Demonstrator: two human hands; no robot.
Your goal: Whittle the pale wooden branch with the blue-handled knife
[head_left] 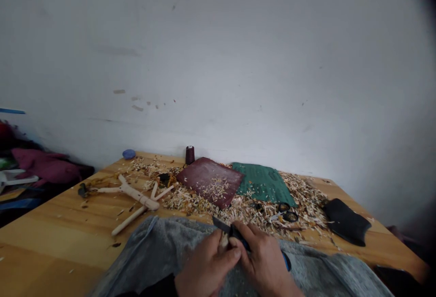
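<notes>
In my remote view the hands are together: right hand (262, 260) clamped on a carving knife (238, 237), blade leaning left, left hand (207, 267) pinching a small pale wood piece (224, 241) over grey cloth (170, 247); its long axis I cannot tell.

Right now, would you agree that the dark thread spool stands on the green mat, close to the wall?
Not quite: the dark thread spool stands on the wooden tabletop, not on the mat, as the head view shows. It is close to the wall, as you said.
</notes>
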